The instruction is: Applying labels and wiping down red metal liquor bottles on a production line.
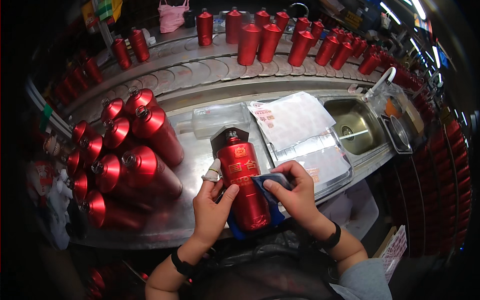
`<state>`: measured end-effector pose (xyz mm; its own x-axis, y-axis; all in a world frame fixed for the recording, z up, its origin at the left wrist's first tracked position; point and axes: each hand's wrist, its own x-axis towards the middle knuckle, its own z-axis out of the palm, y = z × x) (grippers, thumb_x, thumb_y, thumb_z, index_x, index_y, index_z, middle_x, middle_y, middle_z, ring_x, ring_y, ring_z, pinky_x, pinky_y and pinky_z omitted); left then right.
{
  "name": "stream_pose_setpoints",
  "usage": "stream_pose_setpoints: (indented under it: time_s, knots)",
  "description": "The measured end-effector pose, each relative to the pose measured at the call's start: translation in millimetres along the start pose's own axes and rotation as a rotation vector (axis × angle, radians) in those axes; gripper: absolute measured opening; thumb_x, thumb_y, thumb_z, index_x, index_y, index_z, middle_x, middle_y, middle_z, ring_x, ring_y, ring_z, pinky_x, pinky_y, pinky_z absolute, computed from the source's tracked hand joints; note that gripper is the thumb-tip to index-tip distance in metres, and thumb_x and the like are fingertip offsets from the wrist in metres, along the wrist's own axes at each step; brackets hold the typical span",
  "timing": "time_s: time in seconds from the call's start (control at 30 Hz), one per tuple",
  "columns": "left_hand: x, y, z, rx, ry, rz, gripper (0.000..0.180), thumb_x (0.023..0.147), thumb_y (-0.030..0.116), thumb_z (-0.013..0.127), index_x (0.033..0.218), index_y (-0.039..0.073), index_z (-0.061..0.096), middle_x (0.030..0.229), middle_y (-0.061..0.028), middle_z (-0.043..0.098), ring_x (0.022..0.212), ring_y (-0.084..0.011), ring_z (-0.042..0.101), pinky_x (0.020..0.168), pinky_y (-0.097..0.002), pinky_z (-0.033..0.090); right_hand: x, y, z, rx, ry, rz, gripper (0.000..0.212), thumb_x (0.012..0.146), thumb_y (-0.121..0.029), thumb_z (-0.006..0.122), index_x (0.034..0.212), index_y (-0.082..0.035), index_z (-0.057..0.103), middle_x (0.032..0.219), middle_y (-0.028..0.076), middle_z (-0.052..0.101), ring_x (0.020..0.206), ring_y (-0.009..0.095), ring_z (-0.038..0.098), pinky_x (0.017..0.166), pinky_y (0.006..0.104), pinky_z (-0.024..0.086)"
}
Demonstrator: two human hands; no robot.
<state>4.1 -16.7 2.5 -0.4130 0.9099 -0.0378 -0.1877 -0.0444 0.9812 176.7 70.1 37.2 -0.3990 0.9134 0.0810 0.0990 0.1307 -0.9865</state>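
A red bottle (244,200) with gold markings lies in front of me, its open neck pointing away. Under it is a blue support (239,231), and a dark angular plate (218,138) sits behind its neck. My left hand (211,212) grips the bottle's left side, thumb on the front; a white cover with a yellow band wraps one fingertip. My right hand (300,195) pinches a dark blue flat piece (269,189) against the bottle's right side. Whether that piece is a scraper or a folded cloth I cannot tell.
Several red bottles (159,132) stand grouped at the left of the metal bench. White printed sheets (295,120) lie to the right, before a sink (348,122) with a faucet (382,82). A clear container (220,120) sits behind the bottle. A curved conveyor (200,71) carries more bottles at the back.
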Motion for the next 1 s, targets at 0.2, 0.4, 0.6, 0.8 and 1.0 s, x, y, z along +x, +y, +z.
stream_pose_setpoints:
  time_s: [0.2,0.4,0.6,0.8,1.0]
  knots:
    - [-4.7,-5.4,-0.8,0.091,-0.024,0.008,0.06,0.091,0.012,0.066,0.145,0.002,0.04,0.137,-0.0162,0.053,0.124,-0.0206,0.051,0.103,-0.0325,0.042,10.4,45.3,-25.8,0.147,0.096,0.208,0.024,0.082,-0.006,0.074,0.099,-0.002,0.057,0.082,0.0,0.061,0.075,0.003,0.057,0.065,0.0181,0.046]
    - [-11.8,3.2,-3.1,0.627,-0.091,0.382,0.047,0.09,0.031,0.064,0.132,0.011,0.059,0.139,-0.0314,0.046,0.131,-0.0456,0.042,0.11,-0.0511,0.027,17.8,30.9,-19.2,0.221,0.01,0.219,0.021,0.083,-0.002,0.072,0.098,-0.002,0.057,0.087,0.002,0.062,0.076,0.005,0.059,0.069,0.0183,0.049]
    - [-5.4,16.4,2.5,0.916,-0.134,0.522,0.042,0.092,0.039,0.06,0.125,0.015,0.065,0.151,-0.0292,0.03,0.139,-0.0464,0.029,0.111,-0.0603,0.018,10.5,33.1,-18.4,0.272,-0.01,0.165,0.023,0.083,-0.004,0.073,0.098,-0.002,0.055,0.089,0.001,0.061,0.082,0.004,0.057,0.072,0.0179,0.047]
    - [3.7,39.8,29.1,1.278,-0.161,0.565,0.031,0.09,0.039,0.061,0.11,0.018,0.072,0.155,-0.0234,0.026,0.144,-0.0471,0.011,0.111,-0.0642,0.0,3.9,65.0,-47.7,0.12,-0.033,0.245,0.023,0.085,-0.001,0.069,0.105,-0.001,0.058,0.092,0.002,0.062,0.084,0.005,0.058,0.076,0.0192,0.048]
    - [-2.0,27.3,13.9,0.976,-0.16,0.534,0.032,0.091,0.026,0.06,0.12,0.015,0.067,0.156,-0.0224,0.026,0.146,-0.045,0.008,0.113,-0.0597,0.0,16.3,61.6,-148.4,-0.248,0.052,0.318,0.014,0.086,-0.015,0.068,0.084,-0.001,0.064,0.083,0.001,0.064,0.077,0.004,0.055,0.064,0.0224,0.044]
